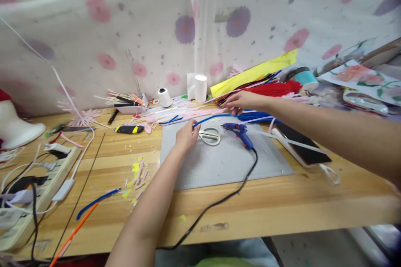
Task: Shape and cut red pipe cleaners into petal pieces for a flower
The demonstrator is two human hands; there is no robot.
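My left hand [187,135] is closed in a pinch on one end of a long blue pipe cleaner [210,119] at the far edge of a grey cutting mat [219,162]. My right hand [239,101] reaches further back and grips the same blue pipe cleaner where it meets a pile of red and blue pipe cleaners [269,89]. White-handled scissors [210,135] lie on the mat just right of my left hand. A blue glue gun [239,132] rests beside them, and its black cord [219,202] runs off the table's front edge.
A phone [302,148] lies right of the mat. A power strip [37,183] with plugs sits at the left. Paper scraps [138,177], a blue pipe cleaner [95,202], an orange stick [75,229], a utility knife [128,129], a thread spool [164,97] and a white roll [200,87] dot the wooden table [282,204]. Floral cloth hangs behind.
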